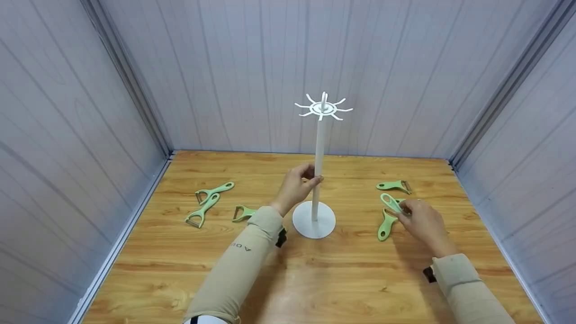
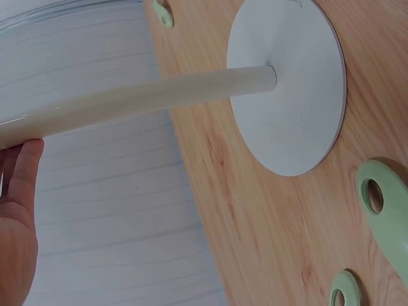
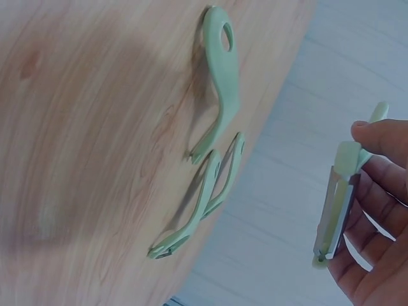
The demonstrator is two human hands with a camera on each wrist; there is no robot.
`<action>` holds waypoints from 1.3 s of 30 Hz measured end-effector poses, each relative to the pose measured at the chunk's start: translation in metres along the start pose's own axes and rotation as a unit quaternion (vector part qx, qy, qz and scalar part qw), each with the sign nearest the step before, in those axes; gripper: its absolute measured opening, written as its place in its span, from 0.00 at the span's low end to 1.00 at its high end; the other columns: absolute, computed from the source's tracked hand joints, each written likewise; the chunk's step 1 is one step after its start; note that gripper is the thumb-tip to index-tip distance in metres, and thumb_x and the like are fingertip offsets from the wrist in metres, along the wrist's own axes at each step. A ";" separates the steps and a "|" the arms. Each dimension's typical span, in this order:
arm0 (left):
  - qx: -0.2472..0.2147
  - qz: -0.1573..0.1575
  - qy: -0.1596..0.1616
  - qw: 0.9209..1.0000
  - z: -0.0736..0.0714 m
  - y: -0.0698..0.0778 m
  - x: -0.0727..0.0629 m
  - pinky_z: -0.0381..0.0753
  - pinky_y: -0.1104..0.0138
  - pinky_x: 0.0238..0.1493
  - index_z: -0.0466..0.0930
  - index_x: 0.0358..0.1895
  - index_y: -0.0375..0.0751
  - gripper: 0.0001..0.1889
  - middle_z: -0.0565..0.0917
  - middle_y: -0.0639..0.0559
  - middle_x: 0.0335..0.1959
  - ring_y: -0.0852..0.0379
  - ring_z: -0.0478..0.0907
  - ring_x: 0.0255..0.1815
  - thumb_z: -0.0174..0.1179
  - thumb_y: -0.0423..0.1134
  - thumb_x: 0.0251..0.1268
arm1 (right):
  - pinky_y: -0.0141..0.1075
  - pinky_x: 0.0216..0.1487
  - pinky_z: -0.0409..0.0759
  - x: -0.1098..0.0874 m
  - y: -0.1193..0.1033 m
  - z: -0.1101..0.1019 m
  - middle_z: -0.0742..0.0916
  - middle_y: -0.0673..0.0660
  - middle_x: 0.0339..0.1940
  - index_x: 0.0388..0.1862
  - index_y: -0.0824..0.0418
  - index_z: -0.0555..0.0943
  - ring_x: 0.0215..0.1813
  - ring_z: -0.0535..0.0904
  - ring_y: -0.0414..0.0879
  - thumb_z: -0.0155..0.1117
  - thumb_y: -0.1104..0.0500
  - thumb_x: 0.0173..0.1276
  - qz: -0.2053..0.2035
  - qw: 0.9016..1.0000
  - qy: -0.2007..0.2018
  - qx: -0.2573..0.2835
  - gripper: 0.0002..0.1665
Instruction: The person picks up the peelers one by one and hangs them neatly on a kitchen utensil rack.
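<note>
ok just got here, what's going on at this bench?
A person is steadying a white hook stand with the left hand, gripping its pole above the round base. The right hand holds one green peeler off the table. Three other peelers lie on the table to the stand's right, with more peelers to its left. The hooks at the top have nothing hanging on them.

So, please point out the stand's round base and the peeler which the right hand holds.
Round base (image 1: 314, 228), head view: its bare front part.
Held peeler (image 3: 350, 191), right wrist view: its metal blade.
</note>
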State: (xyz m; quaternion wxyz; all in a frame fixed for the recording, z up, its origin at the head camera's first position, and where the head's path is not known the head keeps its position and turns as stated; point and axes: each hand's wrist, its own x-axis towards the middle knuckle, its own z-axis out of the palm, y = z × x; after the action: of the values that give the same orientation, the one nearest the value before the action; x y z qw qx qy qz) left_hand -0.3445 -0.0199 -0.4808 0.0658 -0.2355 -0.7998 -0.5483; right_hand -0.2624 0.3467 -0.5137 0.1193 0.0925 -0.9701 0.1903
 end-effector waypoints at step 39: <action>-0.005 0.001 -0.006 1.000 -0.001 0.002 0.000 0.90 0.64 0.48 0.85 0.54 0.30 0.11 0.91 0.40 0.44 0.55 0.86 0.44 0.68 0.34 0.78 | 0.31 0.27 0.74 0.007 -0.034 -0.003 0.89 0.62 0.38 0.53 0.71 0.83 0.28 0.77 0.38 0.53 0.62 0.88 0.008 0.987 0.012 0.161 0.15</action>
State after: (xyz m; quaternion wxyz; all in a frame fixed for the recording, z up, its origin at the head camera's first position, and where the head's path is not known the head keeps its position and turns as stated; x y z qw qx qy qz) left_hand -0.3437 -0.0198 -0.4785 0.0603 -0.2400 -0.7969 -0.5511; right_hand -0.2614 0.3164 -0.4973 0.1125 0.1001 -0.9260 0.3463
